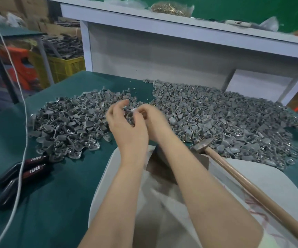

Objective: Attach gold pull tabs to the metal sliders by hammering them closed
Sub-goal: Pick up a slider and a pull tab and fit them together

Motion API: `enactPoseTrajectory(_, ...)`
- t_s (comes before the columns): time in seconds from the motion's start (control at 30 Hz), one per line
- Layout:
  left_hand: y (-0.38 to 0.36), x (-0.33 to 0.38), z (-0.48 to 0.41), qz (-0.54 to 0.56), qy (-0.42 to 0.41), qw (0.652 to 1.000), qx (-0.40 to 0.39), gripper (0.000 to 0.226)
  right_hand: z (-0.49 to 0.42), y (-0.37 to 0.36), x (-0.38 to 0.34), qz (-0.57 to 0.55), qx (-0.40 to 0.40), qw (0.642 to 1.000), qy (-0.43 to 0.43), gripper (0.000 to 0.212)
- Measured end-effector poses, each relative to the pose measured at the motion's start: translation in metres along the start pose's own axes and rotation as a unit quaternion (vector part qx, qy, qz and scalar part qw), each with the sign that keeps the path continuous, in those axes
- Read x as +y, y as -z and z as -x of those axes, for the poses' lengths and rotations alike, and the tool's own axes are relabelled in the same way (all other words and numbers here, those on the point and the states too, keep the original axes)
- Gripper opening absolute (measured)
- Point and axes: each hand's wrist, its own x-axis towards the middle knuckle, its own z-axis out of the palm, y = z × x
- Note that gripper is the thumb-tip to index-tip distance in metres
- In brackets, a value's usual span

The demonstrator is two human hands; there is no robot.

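— Nearest the camera?
— White cloth (107, 185) on the green table (55, 194), both forearms above it. The hammer (248, 185) lies at the right, head on a dark block (162, 169).
— Hands?
— Left hand (125, 122) and right hand (153, 120) meet mid-table. Right fingertips pinch a small pale piece (133, 110). Left fingers curl; blur, grip cannot be told.
— Task parts?
— Grey sliders in a left heap (69, 122) and a right heap (234, 119). A bag of gold tabs (169, 8) sits on the far shelf (162, 27).
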Motion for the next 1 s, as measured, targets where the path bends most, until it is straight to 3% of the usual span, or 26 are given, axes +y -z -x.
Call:
enactPoseTrajectory(0.13, -0.006, -0.008, 0.004, 0.014, 0.108, 0.982, -0.154, 0.02, 0.013, 0.038, 0.027, -0.096, 0.058, 0.993, -0.037, 0.023)
enactPoseTrajectory(0.23, -0.009, -0.008, 0.009, -0.005, 0.104, 0.973, -0.204, 0.01, 0.03, 0.045, 0.031, -0.097, 0.04, 0.994, -0.01, 0.023)
enactPoseTrajectory(0.33, -0.008, -0.009, 0.009, 0.028, 0.116, 0.98, -0.158, 0.003, 0.036, 0.051, 0.028, -0.132, 0.021, 0.991, 0.004, 0.027)
enactPoseTrajectory(0.4, -0.004, -0.009, 0.005, 0.072, 0.134, 0.984, -0.097, 0.012, 0.034, 0.051, 0.027, -0.148, 0.04, 0.988, -0.007, 0.029)
enactPoseTrajectory(0.5, -0.003, -0.01, 0.0, 0.132, 0.161, 0.977, -0.038, 0.018, 0.018, 0.038, 0.03, 0.019, 0.041, 0.998, -0.045, 0.02)
enactPoseTrajectory(0.6, -0.004, -0.01, 0.0, 0.152, 0.16, 0.975, -0.019, 0.018, -0.001, 0.009, 0.024, 0.149, -0.066, 0.983, -0.087, 0.02)
enactPoseTrajectory(0.73, -0.004, -0.012, -0.002, 0.177, 0.152, 0.972, 0.001, 0.017, -0.016, -0.017, 0.012, 0.037, -0.14, 0.979, -0.143, 0.034)
enactPoseTrajectory(1.0, -0.007, -0.01, 0.0, 0.171, 0.151, 0.974, 0.004, 0.014, -0.015, -0.02, 0.003, 0.07, -0.169, 0.971, -0.154, 0.037)
